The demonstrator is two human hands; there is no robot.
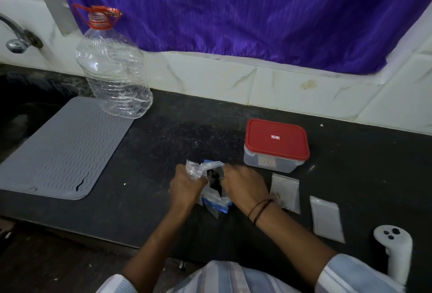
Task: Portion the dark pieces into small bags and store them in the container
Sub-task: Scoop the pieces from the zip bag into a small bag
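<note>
On the counter, we gripped the clear bag of dark pieces with left hand and right hand, fingers curled on its mouth.

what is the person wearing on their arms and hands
Both hands, left hand and right hand, are bare, with no gloves or rings visible. The right wrist carries thin dark bands. Pale striped sleeves, light blue and white, are pushed up, leaving the forearms uncovered.

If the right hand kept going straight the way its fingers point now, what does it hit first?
The right hand points left into the open plastic bag it grips, so it would likely meet the dark pieces inside first, then the left hand beyond. Depth is uncertain.
</note>
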